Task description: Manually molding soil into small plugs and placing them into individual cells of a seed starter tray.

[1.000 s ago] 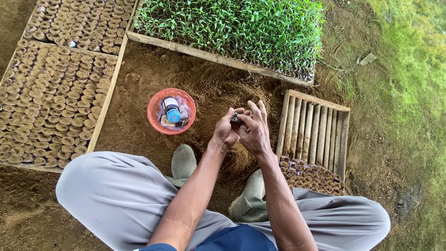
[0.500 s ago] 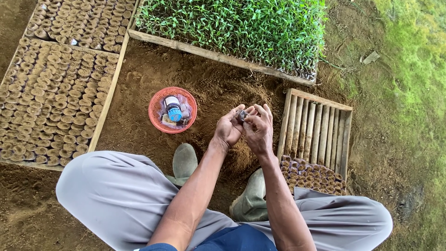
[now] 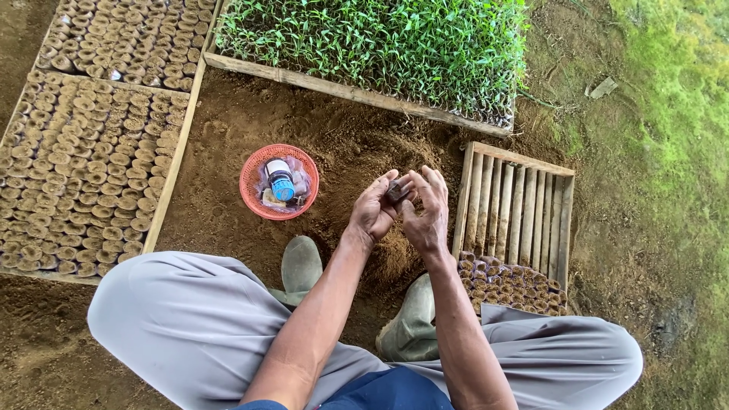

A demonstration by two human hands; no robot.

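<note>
- Tray of filled pots [image 3: 83, 163]: far left, on the soil; small soil-packed pots in tight rows inside a wooden frame, packed close so they prop one another upright.
- Second tray [image 3: 125, 38]: upper left, same kind of pots, touching the first along a wooden rail.
- Red basket [image 3: 279, 182]: on bare soil left of the hands, near enough to reach; holds a small bottle with a blue cap [image 3: 281, 182] and a clear bag (contents too small to tell).
- Seedling tray [image 3: 380, 45]: top centre, dense green shoots, wooden edge.
- Left hand [image 3: 373, 211]: raised over a soil mound [image 3: 380, 258], grip narrow, fingers curled against the small pot.
- Small pot [image 3: 398, 190]: dark, pinched between both hands above the mound, so spilt soil would likely fall back on it.
- Right hand [image 3: 425, 216]: grip closed on the pot's other side, fingers extended over its top.
- Boots [image 3: 302, 266]: green, either side of the mound.
- Slatted crate [image 3: 516, 220]: right of the hands; its near end holds a few rows of pots, the rest bare slats.
- Grass [image 3: 676, 114]: far right.
</note>
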